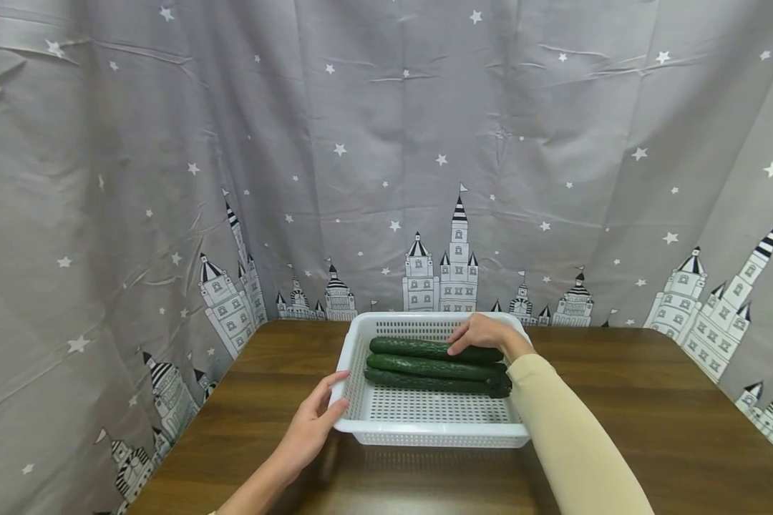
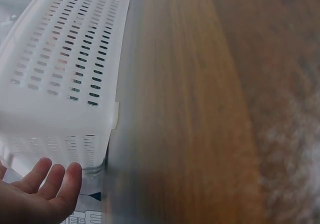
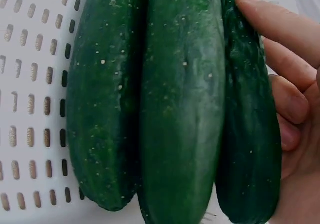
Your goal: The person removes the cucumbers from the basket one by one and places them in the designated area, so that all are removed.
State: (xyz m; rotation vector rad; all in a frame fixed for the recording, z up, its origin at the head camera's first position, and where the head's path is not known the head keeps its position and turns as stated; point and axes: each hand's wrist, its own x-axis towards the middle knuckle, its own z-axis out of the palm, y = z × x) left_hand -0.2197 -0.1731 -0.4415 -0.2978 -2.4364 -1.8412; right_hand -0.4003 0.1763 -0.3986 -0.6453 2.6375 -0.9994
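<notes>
Basically, left hand [image 1: 310,422] spread at the basket's [image 1: 434,429] left rim; right hand [image 1: 487,333], fingers loosely bent, touches its far cucumber [image 1: 412,348], which could roll if nudged hard.

Tabletop [image 1: 657,408] brown, wood-grained, slightly glossy. White slotted basket [image 1: 438,430] directly on it, upright, midway across, toward far edge.

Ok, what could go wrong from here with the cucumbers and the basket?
Two possible risks. The right hand touches the farthest cucumber, which lies close alongside the middle cucumber, so moving one might roll the other. And the left hand is at just one end of the basket, so a push inside could perhaps make the basket turn or slide.
</notes>
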